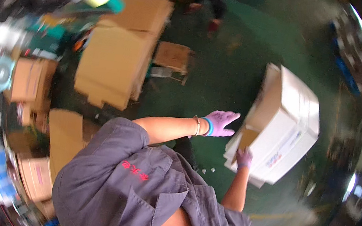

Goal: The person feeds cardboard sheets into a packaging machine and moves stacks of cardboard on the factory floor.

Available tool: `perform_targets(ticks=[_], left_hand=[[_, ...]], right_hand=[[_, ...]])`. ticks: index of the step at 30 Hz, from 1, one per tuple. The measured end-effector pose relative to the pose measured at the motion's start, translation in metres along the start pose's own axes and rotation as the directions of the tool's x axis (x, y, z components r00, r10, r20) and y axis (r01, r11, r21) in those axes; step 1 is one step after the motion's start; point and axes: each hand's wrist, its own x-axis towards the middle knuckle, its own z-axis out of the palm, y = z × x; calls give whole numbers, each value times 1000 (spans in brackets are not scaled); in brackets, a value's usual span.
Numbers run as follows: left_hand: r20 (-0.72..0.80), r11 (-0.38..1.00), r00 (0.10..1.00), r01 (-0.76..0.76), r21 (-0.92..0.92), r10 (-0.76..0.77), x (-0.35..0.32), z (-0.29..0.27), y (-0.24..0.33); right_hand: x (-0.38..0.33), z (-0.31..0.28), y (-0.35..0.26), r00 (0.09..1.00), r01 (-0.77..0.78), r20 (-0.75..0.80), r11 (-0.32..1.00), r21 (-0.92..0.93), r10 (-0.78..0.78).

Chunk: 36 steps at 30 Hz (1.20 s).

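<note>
A big white cardboard carton (284,143) with printing on its side stands to my right, its brown inner side and flaps turned toward me. My right hand (244,158), in a pale purple glove, is closed on the near edge of this carton, beside a brown flap (248,138). My left hand (222,123), also gloved, reaches across toward the carton with its fingers spread. It holds nothing and stays a little apart from the flaps. Several white cardboard edges (230,156) show along the carton's left side; whether they are separate sheets I cannot tell.
Flattened brown cardboard (112,59) is stacked to the left, with a small brown box (172,56) beside it. Brown cartons (26,79) and a fan (1,73) stand farther left. Another person's legs (213,2) show at the far side. Loaded pallets (354,51) stand far right.
</note>
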Motion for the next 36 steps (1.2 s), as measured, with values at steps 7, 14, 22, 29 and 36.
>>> perform_targets(ticks=[7, 14, 22, 29, 36], left_hand=[[-362, 462, 298, 682, -567, -883, -212, -28, -227], [9, -122, -453, 221, -968, -891, -345, 24, -386], [252, -343, -433, 146, -928, -865, -353, 9, -440], [109, -91, -75, -219, -972, -991, -438, 64, -471], [139, -108, 125, 222, -969, -982, -478, -62, -349]], right_hand=[[-1, 97, -95, 936, 267, 75, 835, 482, -343], [-9, -1, -200, 869, 395, 166, 856, 333, -466], [-24, -51, -316, 897, 338, 261, 935, 111, -356], [-21, -49, -449, 708, 692, 307, 712, -123, -636], [-54, -111, -622, 472, 847, -86, 478, -232, -878]])
